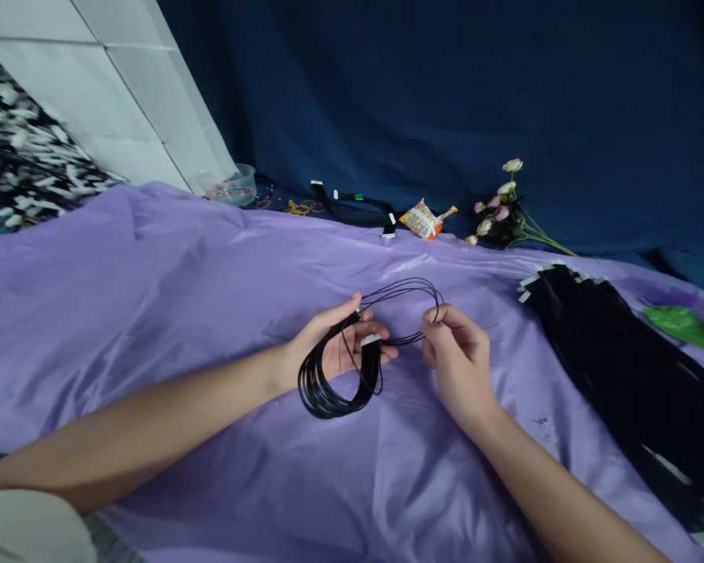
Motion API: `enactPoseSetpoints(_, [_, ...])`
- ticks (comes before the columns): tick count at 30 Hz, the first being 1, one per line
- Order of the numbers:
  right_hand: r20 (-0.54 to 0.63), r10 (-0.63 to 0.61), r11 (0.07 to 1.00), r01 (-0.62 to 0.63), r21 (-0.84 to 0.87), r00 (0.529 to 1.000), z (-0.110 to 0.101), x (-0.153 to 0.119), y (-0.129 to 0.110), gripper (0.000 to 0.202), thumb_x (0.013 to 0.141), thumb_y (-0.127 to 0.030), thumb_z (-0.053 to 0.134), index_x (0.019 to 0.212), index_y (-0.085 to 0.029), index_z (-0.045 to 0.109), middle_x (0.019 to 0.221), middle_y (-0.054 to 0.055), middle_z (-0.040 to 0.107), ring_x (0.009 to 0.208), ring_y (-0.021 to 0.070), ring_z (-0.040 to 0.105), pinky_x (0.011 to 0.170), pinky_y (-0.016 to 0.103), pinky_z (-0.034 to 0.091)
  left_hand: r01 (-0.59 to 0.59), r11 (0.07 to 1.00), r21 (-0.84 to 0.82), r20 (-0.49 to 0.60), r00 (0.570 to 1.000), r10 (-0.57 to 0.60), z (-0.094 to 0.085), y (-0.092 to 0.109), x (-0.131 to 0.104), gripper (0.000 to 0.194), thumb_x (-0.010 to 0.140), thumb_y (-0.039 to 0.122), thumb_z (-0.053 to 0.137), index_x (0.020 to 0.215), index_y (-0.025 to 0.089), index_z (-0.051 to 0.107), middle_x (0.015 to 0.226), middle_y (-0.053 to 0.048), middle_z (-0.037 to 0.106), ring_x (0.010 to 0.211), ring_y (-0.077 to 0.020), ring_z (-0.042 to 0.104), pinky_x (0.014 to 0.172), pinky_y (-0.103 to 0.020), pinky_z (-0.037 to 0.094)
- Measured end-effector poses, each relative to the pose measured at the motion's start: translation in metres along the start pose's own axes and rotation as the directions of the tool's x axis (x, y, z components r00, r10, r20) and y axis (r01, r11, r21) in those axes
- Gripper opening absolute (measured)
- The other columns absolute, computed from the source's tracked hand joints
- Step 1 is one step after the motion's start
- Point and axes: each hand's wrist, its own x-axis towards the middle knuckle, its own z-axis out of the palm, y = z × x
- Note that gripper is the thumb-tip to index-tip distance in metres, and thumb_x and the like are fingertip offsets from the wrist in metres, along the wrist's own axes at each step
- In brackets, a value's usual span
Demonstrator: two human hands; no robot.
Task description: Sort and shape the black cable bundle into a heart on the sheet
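Note:
A black wire harness (328, 399) with white end connectors lies looped across my left hand (337, 344). That hand is palm up, its thumb and fingers curled around the connector ends. Several thin black wires form a second loop to the right. My right hand (457, 352) pinches the far end of this loop between thumb and fingertips. One connector rests near the fingertips of my left hand, and the thick bend of the harness hangs below the palm. Both hands are above a purple cloth (240, 485).
A large bundle of black cables (633, 375) lies at right beside a green leaf (682, 327). Along the back are a clear tub (235, 186), rubber bands (303, 207), short cables (364, 215), an orange packet (423, 220) and artificial flowers (501, 211). More cables (29, 148) are piled at upper left.

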Motion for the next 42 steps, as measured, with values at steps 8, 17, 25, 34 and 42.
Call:
enactPoseSetpoints(8, [-0.170,0.337,0.915,-0.280,0.290,0.926,-0.001,0.011,-0.008,0.022,0.068,-0.026,0.061,0.057,-0.019,0.043,0.047,-0.009,0.028,0.037,0.0036,0.019,0.034,0.019,0.014,-0.014,1.000,0.010,0.077,0.997,0.013,-0.003,-0.002,0.001,0.016,0.085,0.029,0.060,0.086,0.014,0.056,0.088,-0.005,0.067,0.085,-0.0246,0.069,0.084,-0.034,0.050])
enactPoseSetpoints(17, [-0.269,0.438,0.894,-0.384,0.231,0.858,-0.002,0.016,-0.008,0.020,0.065,-0.028,0.060,0.057,-0.019,0.044,0.045,-0.009,0.029,0.037,0.0042,0.018,0.033,0.017,0.015,-0.083,0.996,0.018,0.111,0.991,0.081,-0.005,-0.002,-0.001,0.023,0.066,0.009,0.054,0.088,0.016,0.056,0.091,-0.005,0.062,0.082,-0.0231,0.066,0.077,-0.032,0.047])
enactPoseSetpoints(25, [-0.307,0.442,0.897,-0.407,0.174,0.843,-0.005,0.020,-0.005,0.018,0.065,-0.030,0.061,0.061,-0.019,0.048,0.048,-0.009,0.030,0.038,0.0044,0.021,0.032,0.017,0.015,-0.094,0.995,-0.030,0.102,0.990,0.097,-0.004,0.000,-0.003,0.027,0.059,0.014,0.052,0.086,0.016,0.054,0.091,-0.005,0.061,0.081,-0.0234,0.064,0.073,-0.031,0.048])
enactPoseSetpoints(34, [-0.191,0.154,0.988,-0.150,0.034,0.969,-0.008,0.015,0.001,0.024,0.078,-0.039,0.062,0.071,-0.018,0.054,0.050,-0.008,0.032,0.039,0.0048,0.025,0.035,0.018,0.023,-0.094,0.989,-0.113,0.100,0.989,0.106,-0.003,0.003,-0.005,0.025,0.063,0.014,0.050,0.088,0.015,0.053,0.092,-0.005,0.061,0.085,-0.0228,0.067,0.077,-0.028,0.051])
enactPoseSetpoints(42, [0.148,-0.730,0.538,0.694,-0.478,0.667,-0.013,-0.003,-0.009,0.013,0.076,-0.012,0.064,0.084,-0.018,0.055,0.069,-0.001,0.053,0.055,0.0088,0.047,0.052,0.023,0.042,-0.128,0.983,-0.130,0.046,0.990,0.134,-0.001,0.003,-0.004,0.025,0.060,0.013,0.050,0.086,0.014,0.053,0.087,-0.005,0.064,0.086,-0.0227,0.067,0.084,-0.029,0.051])
